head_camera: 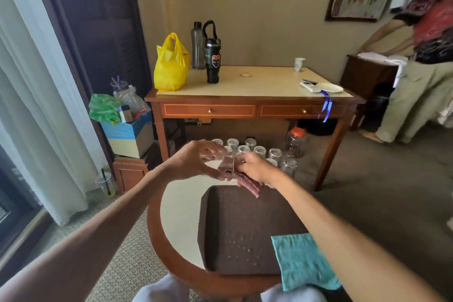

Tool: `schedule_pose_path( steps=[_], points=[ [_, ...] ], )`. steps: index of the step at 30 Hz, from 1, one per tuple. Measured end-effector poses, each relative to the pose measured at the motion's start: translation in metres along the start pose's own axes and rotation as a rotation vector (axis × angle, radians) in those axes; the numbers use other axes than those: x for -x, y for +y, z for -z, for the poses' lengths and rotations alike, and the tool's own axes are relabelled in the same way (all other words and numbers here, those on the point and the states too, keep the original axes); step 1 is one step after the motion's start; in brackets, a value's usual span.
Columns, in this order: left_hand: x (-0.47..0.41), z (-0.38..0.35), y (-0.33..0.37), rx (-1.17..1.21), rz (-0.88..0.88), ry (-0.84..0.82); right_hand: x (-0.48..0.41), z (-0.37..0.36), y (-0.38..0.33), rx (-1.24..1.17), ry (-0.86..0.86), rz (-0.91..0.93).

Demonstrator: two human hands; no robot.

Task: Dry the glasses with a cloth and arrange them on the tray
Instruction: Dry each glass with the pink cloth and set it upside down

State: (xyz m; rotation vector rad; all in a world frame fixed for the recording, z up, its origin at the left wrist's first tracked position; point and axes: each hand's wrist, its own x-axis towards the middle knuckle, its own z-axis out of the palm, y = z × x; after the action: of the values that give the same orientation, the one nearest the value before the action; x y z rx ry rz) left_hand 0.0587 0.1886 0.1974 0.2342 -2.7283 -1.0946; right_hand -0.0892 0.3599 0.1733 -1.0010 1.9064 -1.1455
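Head view. Left hand (193,162) curled round a clear glass (217,162), thumb below and fingers over the top, holding it in the air above the far edge of the round table (179,216), just beyond the tray (245,216). Right hand (257,167) closed on a pink cloth (247,182), fingers bunched at the open end of the glass; the loose end of the cloth hangs over the tray's far rim. The glass is blurred, so how far the cloth reaches inside cannot be told. The dark brown tray lies flat on the round table and carries scattered water droplets (241,245) near its middle; a teal cloth (301,260) lies across its near right corner, partly under the right forearm. Further glasses (259,151) stand mouth-down in a cluster on the floor beneath the far table (257,83), beside a clear jar with an orange lid (296,140). On the far table: a yellow bag (171,64), a grey bottle (198,46) and a black tumbler (212,61) at left, a white plate (329,87) at right. A second person (426,61) bends over a dark cabinet at far right
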Motion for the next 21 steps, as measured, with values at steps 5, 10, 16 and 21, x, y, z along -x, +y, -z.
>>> schedule_pose_path(
  steps=[5, 10, 16, 21],
  points=[
    [-0.003, -0.001, 0.024, 0.593, 0.356, -0.159, 0.014, 0.019, 0.001, -0.064, 0.124, 0.087],
    [-0.010, -0.013, 0.059, 0.856, 0.470, -0.136, 0.013, 0.025, 0.006, 0.230, 0.348, 0.090],
    [-0.019, -0.020, 0.078, 0.817, 0.451, 0.000, 0.016, 0.029, 0.004, 0.303, 0.464, 0.140],
    [-0.016, -0.020, 0.086, 0.896, 0.472, -0.029, 0.024, 0.039, -0.008, 0.357, 0.435, 0.189]
  ],
)
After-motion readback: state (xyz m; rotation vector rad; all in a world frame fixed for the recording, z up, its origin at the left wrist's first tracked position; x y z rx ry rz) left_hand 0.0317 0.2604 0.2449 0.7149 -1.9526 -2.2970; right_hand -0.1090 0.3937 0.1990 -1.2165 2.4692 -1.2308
